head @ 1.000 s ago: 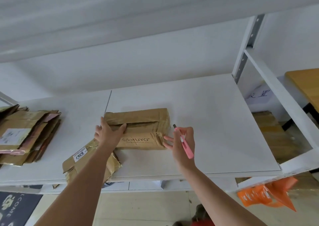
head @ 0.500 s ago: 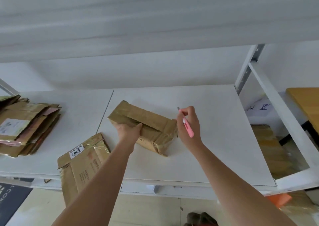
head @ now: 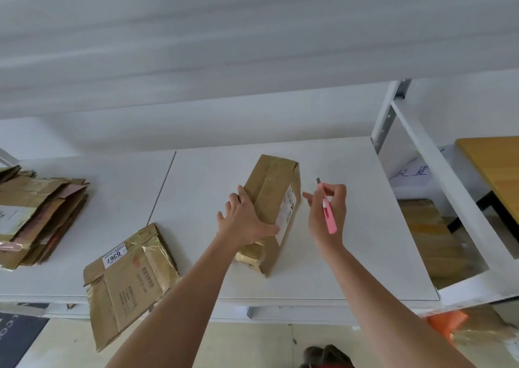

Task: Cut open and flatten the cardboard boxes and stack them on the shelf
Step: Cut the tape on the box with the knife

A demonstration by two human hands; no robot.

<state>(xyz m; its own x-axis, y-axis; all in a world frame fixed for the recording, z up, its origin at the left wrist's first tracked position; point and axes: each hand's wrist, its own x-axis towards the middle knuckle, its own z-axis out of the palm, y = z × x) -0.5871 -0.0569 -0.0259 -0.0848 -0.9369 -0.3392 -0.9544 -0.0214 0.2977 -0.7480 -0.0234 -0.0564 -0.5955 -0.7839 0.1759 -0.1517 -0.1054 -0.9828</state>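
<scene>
A smooth white shelf [head: 351, 255] carries everything. Far left of the left hand's [head: 243, 221] spread fingers lies a stack of flattened boxes [head: 36, 216]; nearer, a crumpled flattened box [head: 126, 280] overhangs the edge. Under those fingers stands a taped brown cardboard box [head: 269, 199], closed. Just right, the right hand [head: 328, 213] pinches a slim pink cutter [head: 327, 209].

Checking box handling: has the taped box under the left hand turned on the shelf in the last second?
Yes. The taped box has swung from lying parallel to the shelf's front edge to pointing toward the back wall.
</scene>
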